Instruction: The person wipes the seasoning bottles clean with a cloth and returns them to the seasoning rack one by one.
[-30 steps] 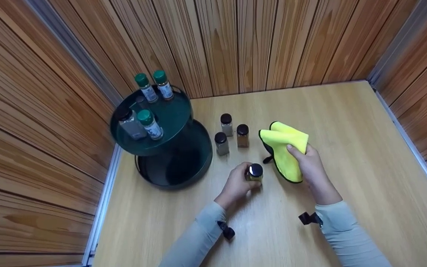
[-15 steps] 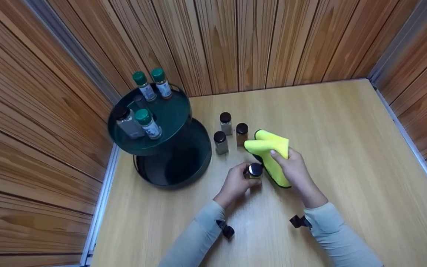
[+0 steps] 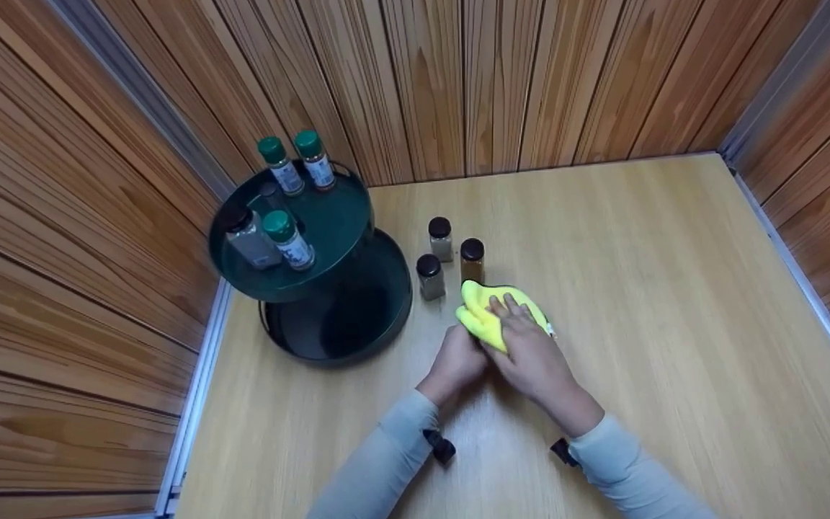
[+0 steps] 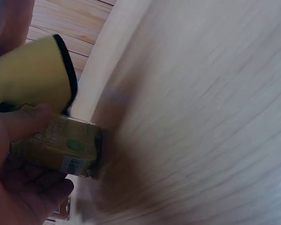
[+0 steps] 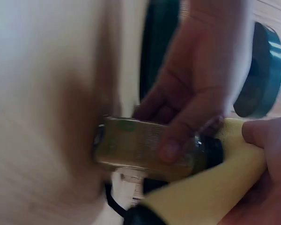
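- The table [image 3: 645,245] was pale wood.
- My left hand [image 3: 452,365] gripped the jar [image 4: 82,145], near three more jars [image 3: 430,278].
- My right hand [image 3: 539,355] held the yellow cloth [image 3: 481,322] against the jar's top.

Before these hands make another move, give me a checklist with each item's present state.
1. Left hand gripping the jar: ok, thumb and fingers on its sides.
2. Right hand holding the yellow cloth: ok.
3. Cap visible from above: not ok, hidden in the head view.
4. Jar's base resting on the table: cannot tell.
5. Gap between cloth and amber jar: cannot tell, they overlap in the head view.
6. Two grey jars beside the amber jar upright: ok.
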`<state>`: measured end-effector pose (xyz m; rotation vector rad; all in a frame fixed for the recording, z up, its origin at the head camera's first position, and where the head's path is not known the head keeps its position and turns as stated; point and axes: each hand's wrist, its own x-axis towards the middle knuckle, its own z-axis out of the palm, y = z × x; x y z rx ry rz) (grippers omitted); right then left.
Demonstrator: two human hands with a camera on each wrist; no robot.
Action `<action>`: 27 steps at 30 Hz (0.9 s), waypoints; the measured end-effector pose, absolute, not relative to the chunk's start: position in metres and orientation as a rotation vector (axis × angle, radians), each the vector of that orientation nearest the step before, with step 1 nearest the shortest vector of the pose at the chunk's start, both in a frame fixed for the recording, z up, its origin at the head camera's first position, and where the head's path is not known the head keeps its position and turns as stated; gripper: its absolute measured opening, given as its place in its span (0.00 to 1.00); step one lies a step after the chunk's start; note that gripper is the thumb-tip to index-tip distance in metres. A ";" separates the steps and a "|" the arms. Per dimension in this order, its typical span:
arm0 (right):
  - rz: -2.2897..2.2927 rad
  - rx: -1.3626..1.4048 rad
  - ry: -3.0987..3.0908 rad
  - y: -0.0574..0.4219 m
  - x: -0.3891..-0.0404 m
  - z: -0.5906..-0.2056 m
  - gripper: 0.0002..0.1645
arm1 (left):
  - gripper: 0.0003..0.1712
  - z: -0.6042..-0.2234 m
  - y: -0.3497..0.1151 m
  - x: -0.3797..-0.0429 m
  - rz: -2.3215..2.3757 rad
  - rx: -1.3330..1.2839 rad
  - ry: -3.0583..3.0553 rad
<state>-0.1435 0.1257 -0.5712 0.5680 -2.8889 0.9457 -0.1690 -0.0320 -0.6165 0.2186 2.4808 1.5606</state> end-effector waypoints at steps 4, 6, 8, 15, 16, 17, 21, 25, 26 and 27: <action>0.688 0.877 -2.804 0.138 -0.136 -0.571 0.33 | 0.26 -0.618 -0.033 -0.169 1.594 0.302 2.515; 0.687 1.000 -2.740 0.149 -0.135 -0.570 0.32 | 0.22 -0.619 -0.033 -0.170 1.613 0.347 2.533; 0.775 1.077 -2.686 0.162 -0.135 -0.570 0.30 | 0.21 -0.619 -0.033 -0.169 1.613 0.360 2.555; 1.087 0.900 -2.639 0.172 -0.141 -0.575 0.28 | 0.29 -0.616 -0.034 -0.170 1.514 0.260 2.543; 1.103 0.840 -2.667 0.168 -0.143 -0.575 0.28 | 0.31 -0.615 -0.035 -0.170 1.498 0.238 2.530; 1.117 0.782 -2.695 0.163 -0.144 -0.576 0.29 | 0.33 -0.614 -0.035 -0.171 1.487 0.226 2.522; 1.091 0.630 -2.784 0.140 -0.150 -0.577 0.34 | 0.35 -0.614 -0.037 -0.173 1.463 0.217 2.523; 1.024 0.726 -2.759 0.130 -0.151 -0.579 0.34 | 0.35 -0.616 -0.037 -0.172 1.511 0.231 2.515; 1.004 0.777 -2.738 0.131 -0.150 -0.579 0.34 | 0.35 -0.616 -0.036 -0.171 1.541 0.224 2.495; 0.982 0.833 -2.714 0.132 -0.148 -0.578 0.34 | 0.34 -0.617 -0.036 -0.170 1.559 0.226 2.485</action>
